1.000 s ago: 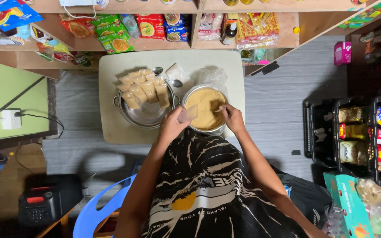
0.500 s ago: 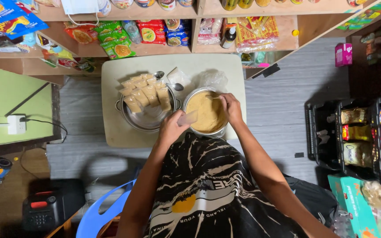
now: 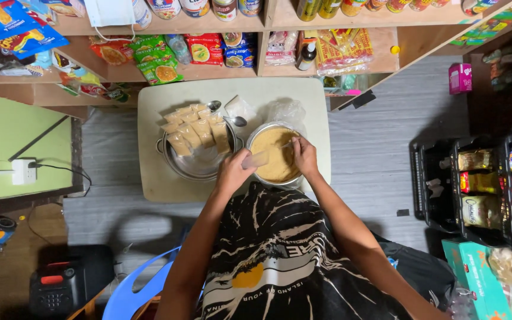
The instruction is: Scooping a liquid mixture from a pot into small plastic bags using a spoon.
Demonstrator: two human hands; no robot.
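head view: left hand (image 3: 234,172) now pinches a small clear plastic bag (image 3: 256,159) at the rim of the round metal bowl of tan powder (image 3: 274,154) — shifted slightly since a second ago. right hand (image 3: 304,155) curled over the powder, grip contents unclear — filled packets (image 3: 195,131) sit in the steel pot beside.

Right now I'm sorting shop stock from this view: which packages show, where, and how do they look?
Small clear filled sachets: tan, stacked in the steel pot on the table.
Small clear plastic bag: in the left hand, over the tan powder bowl.
Green snack packets: shelf, left.
Red packets: shelf, centre.
Pink box: right shelf.
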